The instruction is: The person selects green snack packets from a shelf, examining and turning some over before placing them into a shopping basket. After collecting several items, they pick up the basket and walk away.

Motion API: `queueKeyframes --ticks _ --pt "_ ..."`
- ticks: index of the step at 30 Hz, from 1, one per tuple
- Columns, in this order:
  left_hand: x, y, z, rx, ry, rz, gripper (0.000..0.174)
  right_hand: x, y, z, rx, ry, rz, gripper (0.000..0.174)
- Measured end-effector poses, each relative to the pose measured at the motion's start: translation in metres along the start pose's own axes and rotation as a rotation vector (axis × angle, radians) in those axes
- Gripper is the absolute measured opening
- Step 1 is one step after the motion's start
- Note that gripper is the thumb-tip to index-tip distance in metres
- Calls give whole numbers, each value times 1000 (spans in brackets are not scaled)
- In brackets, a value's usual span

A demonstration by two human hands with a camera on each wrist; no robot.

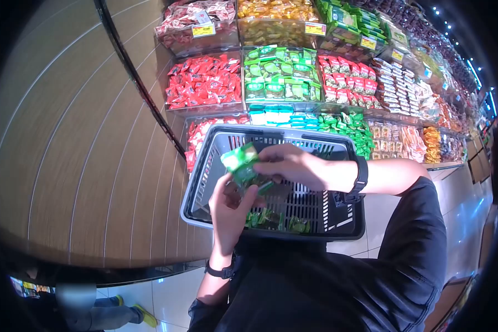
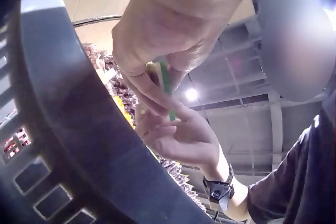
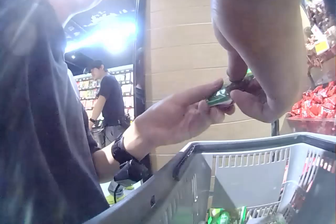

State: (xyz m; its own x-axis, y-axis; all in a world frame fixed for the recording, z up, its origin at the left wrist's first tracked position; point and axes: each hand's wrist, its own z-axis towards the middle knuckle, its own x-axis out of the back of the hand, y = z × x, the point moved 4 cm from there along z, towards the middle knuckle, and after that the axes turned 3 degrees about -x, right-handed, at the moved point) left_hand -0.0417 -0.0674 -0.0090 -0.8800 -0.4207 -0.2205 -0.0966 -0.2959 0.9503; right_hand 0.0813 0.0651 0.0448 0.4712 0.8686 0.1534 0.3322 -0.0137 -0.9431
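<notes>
Both hands hold green packets above a grey shopping basket (image 1: 205,223). In the head view the left hand (image 1: 229,213) grips the lower side of a green packet (image 1: 239,159), thumb toward it, while the right hand (image 1: 296,166) pinches its right side. The right wrist view shows the green packet (image 3: 220,97) between the fingertips of the left hand (image 3: 173,116) and the right hand (image 3: 262,56). A green edge of a packet (image 2: 166,82) shows between the left hand (image 2: 168,29) and right hand (image 2: 184,140). Green packets (image 1: 265,218) lie in the basket.
Bins of red packets (image 1: 205,80), green packets (image 1: 282,72) and other wrapped goods stand beyond the basket. A wood-patterned surface (image 1: 83,138) fills the left side. Another person (image 3: 110,100) stands in the background.
</notes>
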Motion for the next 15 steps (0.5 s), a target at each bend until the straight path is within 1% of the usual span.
queueKeyframes --ticks 1,2,3,4,5,6,7,8,9,11,12,14,15 --pt "-3 1 0 78 25 -44 39 12 -2 2 15 59 -26 25" --pt "-3 2 -1 45 41 -12 29 31 -5 6 31 140 -4 24" --pt "6 -7 -3 36 37 -14 29 51 -8 12 145 191 118 23" --pt "20 -21 -6 -22 -14 233 23 85 -11 27 33 346 -13 17" --pt "27 -29 -8 -79 -64 481 17 124 -14 42 191 397 11 14" --pt "27 -30 -9 -79 -66 478 17 167 -14 59 182 573 -59 15" --pt "26 -26 -10 -143 -40 523 14 204 -22 73 160 691 -49 17" --pt "25 -22 -10 -207 -11 568 12 254 -21 96 133 816 -76 17" --pt "21 -20 -12 -199 -8 566 12 294 -17 118 102 935 -102 17" --pt "11 -10 -8 -334 28 621 14 333 -28 140 -50 1094 -139 23" --pt "9 -10 -7 -325 18 626 14 343 -34 154 -38 1093 -142 23" --pt "9 -11 -6 -321 24 624 15 360 -34 171 -162 1260 -390 27" --pt "9 -12 -7 -312 25 622 15 368 -25 183 -163 1257 -397 27"
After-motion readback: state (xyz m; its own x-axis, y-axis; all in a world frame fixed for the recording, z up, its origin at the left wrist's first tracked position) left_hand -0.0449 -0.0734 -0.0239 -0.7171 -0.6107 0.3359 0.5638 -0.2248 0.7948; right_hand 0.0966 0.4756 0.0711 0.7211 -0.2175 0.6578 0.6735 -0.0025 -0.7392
